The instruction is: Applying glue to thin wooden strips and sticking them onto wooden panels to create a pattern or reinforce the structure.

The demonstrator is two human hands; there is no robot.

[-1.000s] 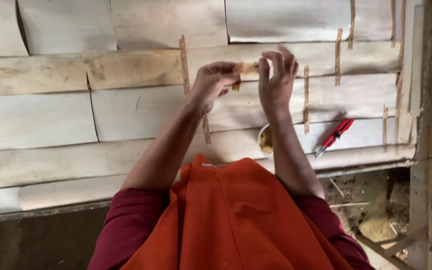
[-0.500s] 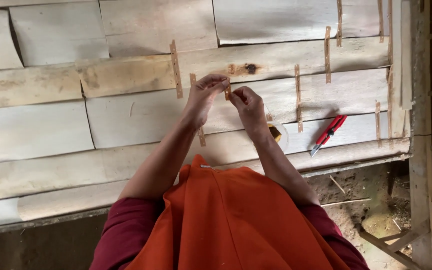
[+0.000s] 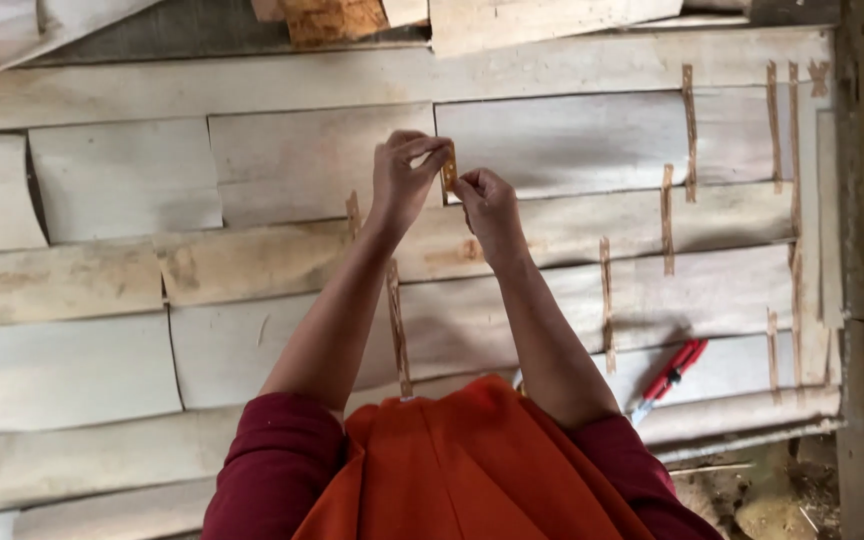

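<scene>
Both hands are up over the overlapping pale wood veneer sheets [image 3: 572,140], pinching one short brown tape strip [image 3: 449,170] between them. Left hand [image 3: 404,180] grips the strip's left edge with thumb and forefinger closed on it; right hand [image 3: 487,205] has its fingers pinched on the lower right edge. The strip is held in the air just above the seam where two sheets butt together, apparently not yet stuck down; contact with the wood can't be told from this view. My read on doing it well: keep the strip taut between both pinches so it doesn't curl, and centre it across the joint so equal length lands on each sheet. Set it square to the seam like the other brown strips [image 3: 689,130] already laid to the right. Land one end, then press along with a fingertip to push out wrinkles. Sheets look thin and slightly bowed, so light pressure should do, and the edges shouldn't shift while pressing. The red-handled cutter [image 3: 668,378] lies on the sheets lower right, well apart from both hands.
</scene>
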